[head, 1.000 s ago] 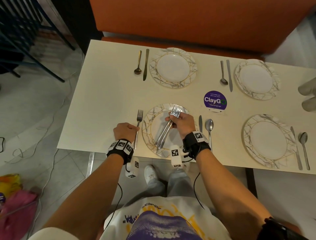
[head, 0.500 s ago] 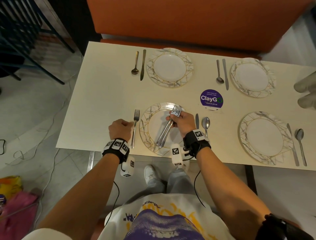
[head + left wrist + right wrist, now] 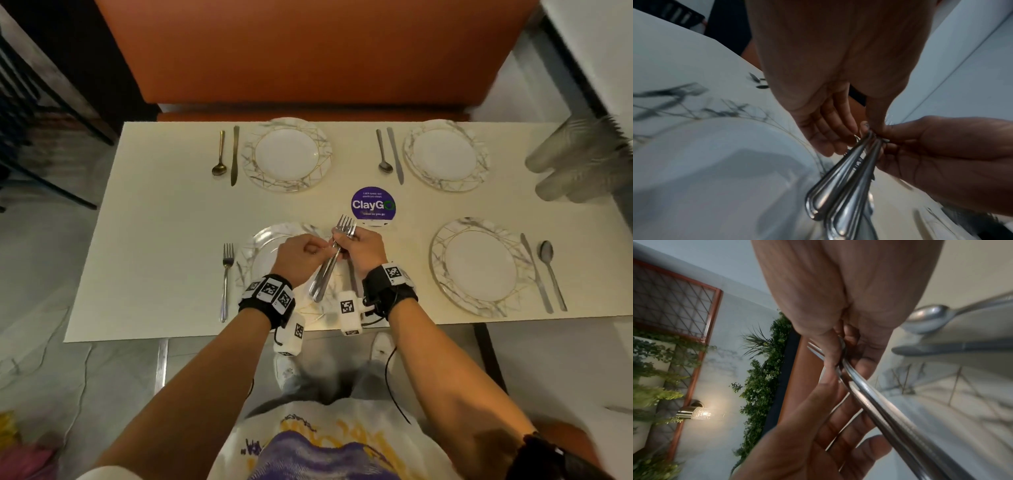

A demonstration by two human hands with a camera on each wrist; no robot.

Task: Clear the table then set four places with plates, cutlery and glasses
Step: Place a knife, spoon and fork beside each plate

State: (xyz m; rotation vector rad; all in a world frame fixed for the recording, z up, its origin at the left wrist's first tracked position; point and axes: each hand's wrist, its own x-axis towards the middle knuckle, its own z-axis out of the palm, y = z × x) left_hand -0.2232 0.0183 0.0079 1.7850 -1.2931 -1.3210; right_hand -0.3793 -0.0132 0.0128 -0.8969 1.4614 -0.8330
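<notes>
Over the near-left plate (image 3: 255, 241) my right hand (image 3: 346, 244) grips a bundle of forks (image 3: 325, 274), tines pointing away from me. My left hand (image 3: 322, 246) has come up to the bundle, and its thumb and forefinger pinch one fork near the neck (image 3: 869, 131). In the right wrist view the left hand's fingers (image 3: 838, 426) lie under the fork handles (image 3: 879, 402). One fork (image 3: 226, 281) lies on the table left of this plate. A knife (image 3: 941, 348) and a spoon (image 3: 929, 318) lie to its right.
On the cream table (image 3: 154, 240) are three more plates (image 3: 287, 157) (image 3: 445, 156) (image 3: 479, 267), each with a knife and a spoon beside it. Stacked clear glasses (image 3: 575, 164) lie at the right edge. A purple sticker (image 3: 373, 204) marks the middle. An orange bench (image 3: 308, 51) runs along the far side.
My left hand has left the fork lying beside the plate and moved right to the bundle, where it now pinches a fork. The right hand has kept its hold.
</notes>
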